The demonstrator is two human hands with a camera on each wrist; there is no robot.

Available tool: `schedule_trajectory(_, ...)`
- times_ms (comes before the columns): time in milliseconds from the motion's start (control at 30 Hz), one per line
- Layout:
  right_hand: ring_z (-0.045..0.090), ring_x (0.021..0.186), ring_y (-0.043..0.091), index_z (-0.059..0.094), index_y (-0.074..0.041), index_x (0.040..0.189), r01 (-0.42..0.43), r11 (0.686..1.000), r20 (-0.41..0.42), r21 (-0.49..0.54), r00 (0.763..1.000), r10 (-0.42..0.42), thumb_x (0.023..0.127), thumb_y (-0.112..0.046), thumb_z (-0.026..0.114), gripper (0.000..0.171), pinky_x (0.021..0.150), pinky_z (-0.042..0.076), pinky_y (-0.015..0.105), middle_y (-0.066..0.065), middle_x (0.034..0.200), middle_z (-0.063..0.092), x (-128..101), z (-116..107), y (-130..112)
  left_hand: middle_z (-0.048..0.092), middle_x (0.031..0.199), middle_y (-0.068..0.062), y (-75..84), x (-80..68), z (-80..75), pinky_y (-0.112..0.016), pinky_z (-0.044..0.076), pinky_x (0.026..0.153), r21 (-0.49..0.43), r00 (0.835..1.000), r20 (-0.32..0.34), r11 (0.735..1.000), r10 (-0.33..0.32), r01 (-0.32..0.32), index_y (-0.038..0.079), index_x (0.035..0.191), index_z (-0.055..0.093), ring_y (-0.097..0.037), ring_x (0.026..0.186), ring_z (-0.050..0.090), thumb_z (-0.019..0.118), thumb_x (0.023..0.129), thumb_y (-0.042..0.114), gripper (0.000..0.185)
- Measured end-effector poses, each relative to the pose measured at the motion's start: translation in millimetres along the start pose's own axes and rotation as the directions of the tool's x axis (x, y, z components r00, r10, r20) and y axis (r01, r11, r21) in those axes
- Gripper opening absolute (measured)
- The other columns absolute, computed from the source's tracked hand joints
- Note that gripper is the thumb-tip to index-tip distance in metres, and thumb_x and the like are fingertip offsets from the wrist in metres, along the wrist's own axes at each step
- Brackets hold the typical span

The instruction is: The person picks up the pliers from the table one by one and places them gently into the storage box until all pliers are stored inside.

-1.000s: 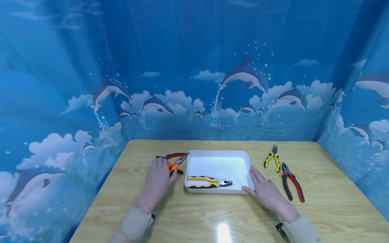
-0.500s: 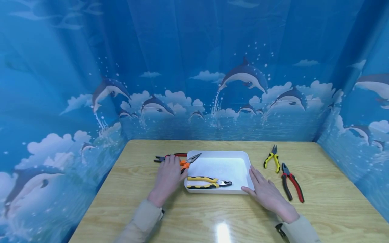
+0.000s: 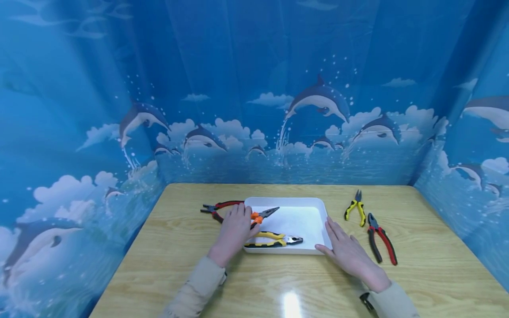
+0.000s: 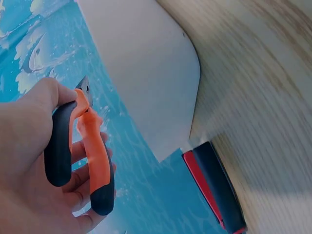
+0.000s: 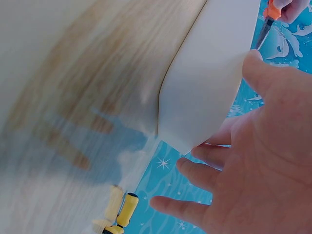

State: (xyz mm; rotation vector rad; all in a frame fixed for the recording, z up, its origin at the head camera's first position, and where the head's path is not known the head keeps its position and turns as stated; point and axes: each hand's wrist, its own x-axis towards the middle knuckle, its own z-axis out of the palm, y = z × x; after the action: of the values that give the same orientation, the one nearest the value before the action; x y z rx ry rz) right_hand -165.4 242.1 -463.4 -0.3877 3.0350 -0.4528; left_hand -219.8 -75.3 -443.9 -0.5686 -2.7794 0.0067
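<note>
Desk [image 3: 179, 282] glossy pale wood grain, tray [image 3: 314, 207] smooth white plastic, pliers [image 3: 260, 215] dull metal nose, orange-black rubbery handles.

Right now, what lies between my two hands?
In the head view, the white tray with yellow-handled pliers inside lies between the left hand and right hand.

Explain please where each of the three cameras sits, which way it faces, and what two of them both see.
Head: on the person's head, facing forward and down at the table; both hands and sleeves show.
Left wrist: on the left wrist, facing the left hand, whose grip holds the orange pliers.
Right wrist: on the right wrist, facing the right hand, fingers straight at the white tray.
Shared: all three see the tray and the orange pliers.
</note>
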Motion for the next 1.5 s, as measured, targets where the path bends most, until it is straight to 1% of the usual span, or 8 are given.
schedule_trajectory(167,0.025,0.147,0.049,0.025,0.008,0.156,-0.005,1.0,0.004,0.0,1.0,0.005,0.102,-0.053,0.052,0.085,0.106,0.027,0.077,0.026,0.164,0.018,0,0,1,0.06,0.108,-0.015,6.1,3.9,3.5,-0.041,0.053,0.08,0.043,0.999,0.026,0.998,0.037,-0.038,0.003,0.116,0.063,-0.028,0.094,0.057,0.066,0.095,0.05,0.052)
schedule_trajectory(300,0.025,0.147,0.049,0.025,0.008,0.156,-0.011,1.0,0.009,-0.005,1.0,0.012,0.102,-0.053,0.052,0.085,0.107,0.027,0.077,0.027,0.164,0.018,0,0,1,0.06,0.103,-0.012,10.7,6.6,4.9,-0.038,0.052,0.075,0.097,0.996,0.012,0.992,0.084,-0.085,0.005,0.111,0.064,-0.025,0.091,0.056,0.065,0.095,0.051,0.049)
schedule_trajectory(433,0.026,0.146,0.05,0.026,0.008,0.156,-0.013,1.0,0.013,-0.007,1.0,0.013,0.102,-0.053,0.052,0.085,0.106,0.028,0.078,0.027,0.164,0.018,0,0,1,0.058,0.099,-0.009,15.2,9.7,7.3,-0.037,0.05,0.074,0.125,0.993,0.044,0.986,0.108,-0.113,0.008,0.108,0.063,-0.024,0.089,0.054,0.064,0.095,0.053,0.047)
schedule_trajectory(700,0.027,0.146,0.049,0.027,0.008,0.155,-0.002,1.0,-0.015,-0.004,1.0,0.002,0.102,-0.051,0.054,0.084,0.106,0.029,0.077,0.026,0.164,0.02,-1,2,2,0.059,0.11,-0.009,23.2,18.9,16.1,-0.043,0.052,0.091,0.105,0.971,0.223,0.989,0.082,-0.108,0.01,0.12,0.062,-0.024,0.103,0.054,0.059,0.097,0.057,0.052)
schedule_trajectory(833,0.027,0.146,0.049,0.027,0.008,0.155,-0.001,1.0,-0.02,-0.004,1.0,0.001,0.102,-0.052,0.054,0.084,0.106,0.029,0.077,0.026,0.164,0.02,-1,3,2,0.061,0.113,-0.01,26.0,21.5,17.5,-0.046,0.052,0.096,0.102,0.964,0.249,0.987,0.092,-0.121,0.01,0.12,0.063,-0.026,0.107,0.057,0.06,0.097,0.057,0.052)
schedule_trajectory(1033,0.026,0.147,0.049,0.026,0.007,0.156,-0.004,1.0,-0.011,0.001,1.0,0.004,0.102,-0.054,0.052,0.085,0.106,0.027,0.077,0.025,0.164,0.018,-1,3,2,0.062,0.112,-0.009,27.6,26.0,21.3,-0.046,0.052,0.093,0.088,0.963,0.238,0.984,0.13,-0.154,0.011,0.118,0.064,-0.025,0.103,0.059,0.061,0.098,0.053,0.046)
schedule_trajectory(1167,0.025,0.147,0.049,0.025,0.007,0.156,-0.004,1.0,-0.005,0.009,1.0,0.004,0.102,-0.054,0.052,0.085,0.107,0.026,0.077,0.025,0.165,0.017,-1,2,1,0.062,0.114,-0.009,29.0,28.8,20.7,-0.046,0.052,0.093,0.082,0.956,0.264,0.985,0.124,-0.151,0.011,0.118,0.064,-0.025,0.105,0.059,0.061,0.1,0.047,0.04)
schedule_trajectory(1500,0.028,0.146,0.049,0.027,0.007,0.155,0.006,1.0,-0.035,-0.003,0.999,-0.006,0.102,-0.053,0.053,0.084,0.106,0.028,0.077,0.025,0.164,0.02,-1,0,0,0.058,0.123,-0.009,31.2,40.5,14.4,-0.049,0.049,0.099,0.001,0.917,0.377,0.99,0.128,-0.138,0.012,0.127,0.061,-0.026,0.112,0.057,0.061,0.102,0.034,0.033)
